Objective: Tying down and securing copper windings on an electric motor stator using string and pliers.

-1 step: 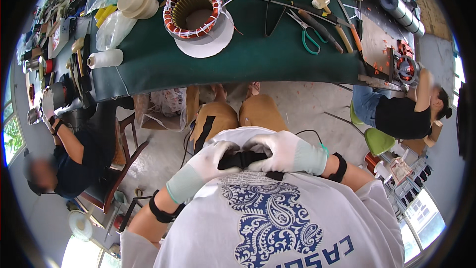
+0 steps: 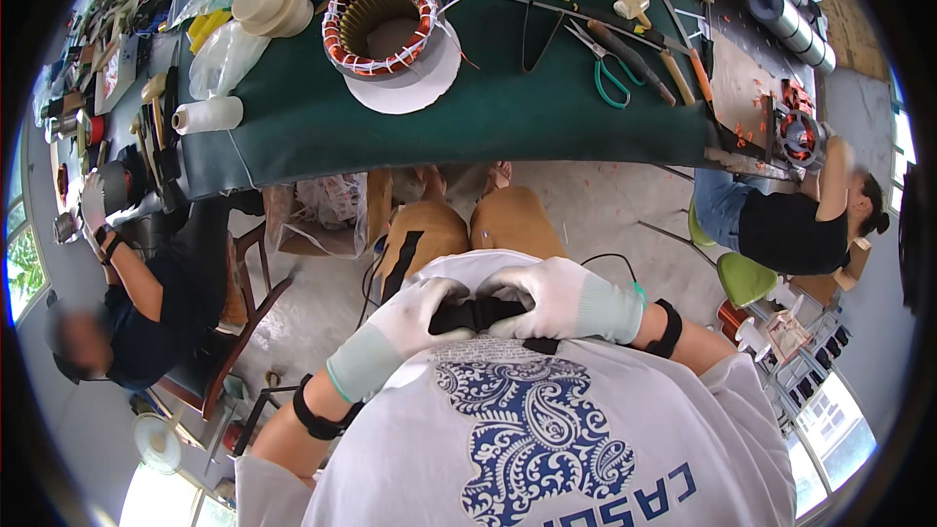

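At my waist, my left hand (image 2: pixel 411 320) and my right hand (image 2: pixel 563 299), both in white gloves with pale green cuffs, face each other. Their fingers are closed around a black strap buckle (image 2: pixel 479 314), one hand at each end; the fingertips partly hide it. On the table ahead, a stator (image 2: pixel 379 21) with orange windings laced in white cord rests on a white round board (image 2: pixel 415 93). Neither hand touches it.
Scissors (image 2: pixel 611 78), mallets (image 2: pixel 632 6) and other hand tools lie at the table's right. A thread spool (image 2: pixel 207 115) and cream plastic spools (image 2: pixel 271 6) stand at its left. People work at left (image 2: pixel 161 283) and right (image 2: pixel 795 220). A bag-lined box (image 2: pixel 322 215) sits below.
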{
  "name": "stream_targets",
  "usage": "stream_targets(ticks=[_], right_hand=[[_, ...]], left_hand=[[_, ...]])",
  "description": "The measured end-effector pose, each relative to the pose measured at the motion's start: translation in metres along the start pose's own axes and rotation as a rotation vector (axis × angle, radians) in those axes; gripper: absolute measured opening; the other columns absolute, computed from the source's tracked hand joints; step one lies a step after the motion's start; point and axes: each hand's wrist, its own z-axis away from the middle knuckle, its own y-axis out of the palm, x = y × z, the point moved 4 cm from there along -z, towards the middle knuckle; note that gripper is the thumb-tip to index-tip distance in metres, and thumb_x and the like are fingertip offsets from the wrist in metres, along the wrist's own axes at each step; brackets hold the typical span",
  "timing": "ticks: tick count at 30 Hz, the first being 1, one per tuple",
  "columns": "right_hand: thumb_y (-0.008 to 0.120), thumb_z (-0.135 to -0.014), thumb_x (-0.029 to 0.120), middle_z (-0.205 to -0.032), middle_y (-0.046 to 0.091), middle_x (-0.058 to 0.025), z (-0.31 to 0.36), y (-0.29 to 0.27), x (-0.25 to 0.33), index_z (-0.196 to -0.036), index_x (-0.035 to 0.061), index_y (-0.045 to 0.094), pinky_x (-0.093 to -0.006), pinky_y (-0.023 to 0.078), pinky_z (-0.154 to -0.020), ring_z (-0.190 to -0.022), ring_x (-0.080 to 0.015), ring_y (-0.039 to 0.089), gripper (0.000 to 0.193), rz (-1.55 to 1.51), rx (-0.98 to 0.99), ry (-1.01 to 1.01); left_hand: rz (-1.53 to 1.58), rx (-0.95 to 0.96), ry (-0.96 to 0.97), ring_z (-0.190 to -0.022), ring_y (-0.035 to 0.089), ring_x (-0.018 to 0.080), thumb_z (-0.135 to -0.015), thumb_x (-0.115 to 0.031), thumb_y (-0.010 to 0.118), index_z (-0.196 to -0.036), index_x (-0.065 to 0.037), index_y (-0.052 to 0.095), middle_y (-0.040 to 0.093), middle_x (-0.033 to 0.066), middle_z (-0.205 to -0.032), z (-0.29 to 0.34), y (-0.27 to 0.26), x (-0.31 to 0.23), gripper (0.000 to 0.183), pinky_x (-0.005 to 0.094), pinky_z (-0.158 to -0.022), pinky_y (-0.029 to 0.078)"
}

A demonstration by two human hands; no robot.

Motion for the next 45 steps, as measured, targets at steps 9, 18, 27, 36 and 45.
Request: stream_targets(ticks=[9,18,27,36,45], right_hand=[[0.073,-0.078,0.043,-0.106,0.070,-0.0166,-0.011,0.006,0.005,-0.111,0.0046,0.070,-0.0399,0.054,-0.087,-0.098,-0.0320,0.069,0.051,0.242,0.058,-0.111],[0.073,-0.077,0.043,-0.100,0.067,-0.0173,-0.009,0.001,0.006,-0.100,-0.0004,0.068,-0.0384,0.056,-0.081,-0.089,-0.0321,0.068,0.049,0.240,-0.001,-0.350],[0.075,-0.079,0.044,-0.104,0.067,-0.0155,-0.003,0.004,0.013,-0.103,0.0003,0.067,-0.0392,0.053,-0.088,-0.099,-0.0314,0.066,0.051,0.166,0.022,-0.279],[0.076,-0.081,0.040,-0.107,0.066,-0.0167,0.005,0.008,0.003,-0.101,0.0011,0.065,-0.0397,0.050,-0.092,-0.105,-0.0317,0.063,0.046,0.075,-0.067,-0.391],[0.077,-0.079,0.032,-0.097,0.067,-0.0146,0.027,0.012,-0.008,-0.100,0.0026,0.066,-0.0377,0.051,-0.087,-0.095,-0.0302,0.064,0.037,-0.055,-0.206,-0.341]], left_hand=[[-0.109,-0.076,0.107,-0.103,0.066,0.0306,-0.075,-0.024,0.085,-0.115,-0.001,0.063,0.067,0.0173,-0.108,0.004,0.011,0.011,0.051,0.0382,-0.090,0.052],[-0.089,-0.248,0.181,-0.102,0.066,0.0312,-0.075,-0.017,0.080,-0.117,0.000,0.061,0.066,0.0175,-0.109,0.020,0.014,-0.008,0.049,0.0381,-0.091,0.052],[-0.091,-0.281,0.192,-0.103,0.067,0.0320,-0.078,-0.024,0.078,-0.116,-0.001,0.062,0.067,0.0167,-0.109,0.021,0.012,-0.011,0.047,0.0385,-0.090,0.054],[-0.034,-0.279,0.204,-0.107,0.066,0.0291,-0.079,-0.022,0.077,-0.118,-0.001,0.061,0.066,0.0151,-0.112,0.019,0.016,-0.015,0.048,0.0366,-0.094,0.052],[-0.081,-0.209,0.214,-0.110,0.064,0.0303,-0.078,-0.026,0.082,-0.120,-0.001,0.061,0.066,0.0165,-0.116,0.017,0.018,-0.019,0.054,0.0379,-0.097,0.050]])
